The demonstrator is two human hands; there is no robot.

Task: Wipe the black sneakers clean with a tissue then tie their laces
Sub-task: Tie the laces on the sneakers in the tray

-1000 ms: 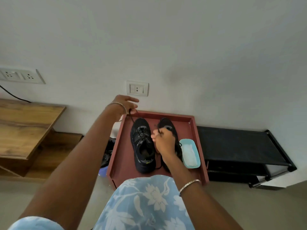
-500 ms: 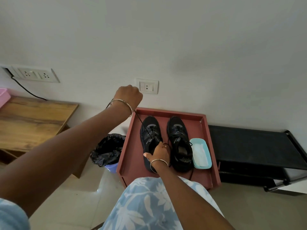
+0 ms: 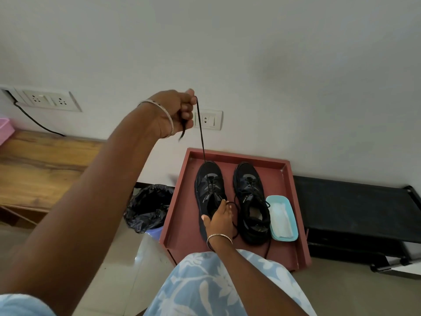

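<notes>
Two hands work one sneaker on the tray: the right hand steadies it, fingers bent at its tongue, grip unclear, while the left hand, now raised higher, pinches the lace taut, likely tightening before knotting.

Open tray floor left of sneakers, teal dish crowding right, taut lace above
</notes>
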